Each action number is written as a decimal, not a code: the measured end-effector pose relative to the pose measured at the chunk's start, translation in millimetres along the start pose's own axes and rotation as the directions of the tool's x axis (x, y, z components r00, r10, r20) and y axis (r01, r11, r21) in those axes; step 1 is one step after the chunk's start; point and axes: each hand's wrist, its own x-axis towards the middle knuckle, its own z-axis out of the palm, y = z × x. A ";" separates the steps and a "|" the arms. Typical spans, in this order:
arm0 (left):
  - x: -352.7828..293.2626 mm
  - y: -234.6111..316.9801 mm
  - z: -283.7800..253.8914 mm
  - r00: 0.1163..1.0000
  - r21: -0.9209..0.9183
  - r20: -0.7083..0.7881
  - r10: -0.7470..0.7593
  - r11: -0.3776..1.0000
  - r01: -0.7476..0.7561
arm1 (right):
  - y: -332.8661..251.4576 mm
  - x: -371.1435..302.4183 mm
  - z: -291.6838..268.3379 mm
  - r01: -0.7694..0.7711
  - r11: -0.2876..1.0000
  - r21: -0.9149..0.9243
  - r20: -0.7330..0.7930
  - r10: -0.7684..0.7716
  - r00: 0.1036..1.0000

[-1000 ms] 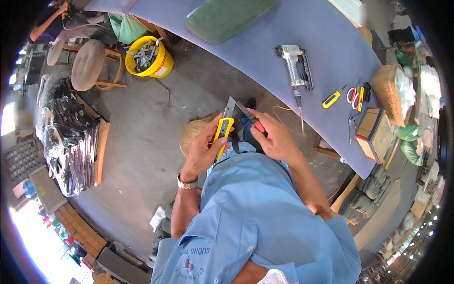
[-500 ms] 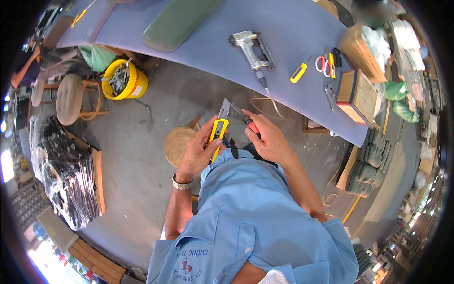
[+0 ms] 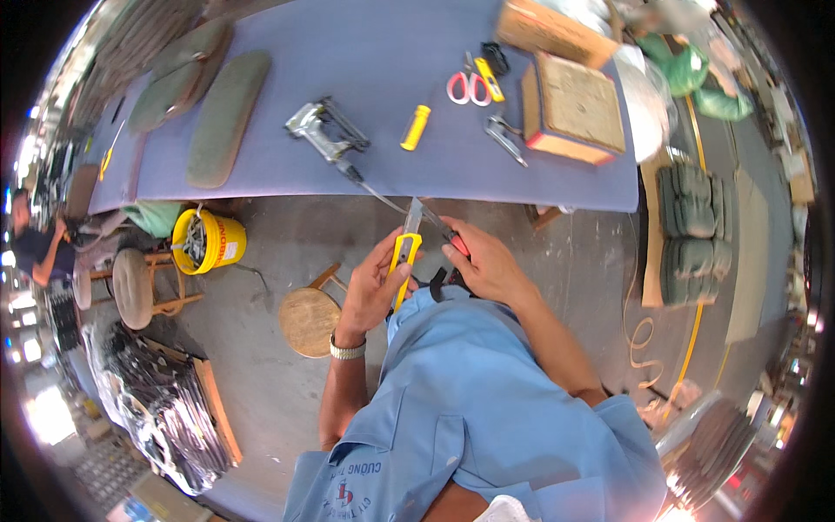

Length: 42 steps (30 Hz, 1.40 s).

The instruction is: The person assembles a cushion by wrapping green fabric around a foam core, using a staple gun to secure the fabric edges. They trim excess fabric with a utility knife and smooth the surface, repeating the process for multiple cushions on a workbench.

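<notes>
In front of my waist, my left hand (image 3: 372,287) is closed around a yellow utility knife (image 3: 404,258), its blade pointing up and away from me. My right hand (image 3: 489,263) grips what look like red-handled pliers (image 3: 459,244), with most of the handle hidden by the fingers. Their dark metal end lies close beside the knife blade; whether the two touch I cannot tell. Both hands are over the floor, just short of the near edge of the blue-grey table (image 3: 383,52).
On the table lie a pneumatic staple gun (image 3: 326,132), a yellow-handled tool (image 3: 416,128), scissors (image 3: 470,88), a silver tool (image 3: 504,139), a box (image 3: 574,104) and green cushions (image 3: 228,122). A round stool (image 3: 310,322) and a yellow bucket (image 3: 228,242) stand left.
My view has turned right, so the table and its tools have shifted left in the picture. The pliers' end and the knife blade have come closer together. Both hands keep their grips.
</notes>
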 end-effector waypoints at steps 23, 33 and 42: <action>35.8 -43.3 73.2 0.948 0.294 -0.097 -0.303 0.901 0.318 | 309.8 -136.2 -55.7 -0.736 0.448 0.507 -0.233 0.894 0.384; 22.1 -33.2 82.8 0.940 0.326 -0.185 -0.285 0.885 0.332 | 394.6 -66.0 -88.0 -0.778 0.456 0.432 -0.160 0.888 0.432; 16.8 -51.2 53.9 0.907 0.380 -0.340 -0.249 0.846 0.375 | 283.3 -100.2 7.3 -0.561 0.384 0.733 0.200 0.667 0.718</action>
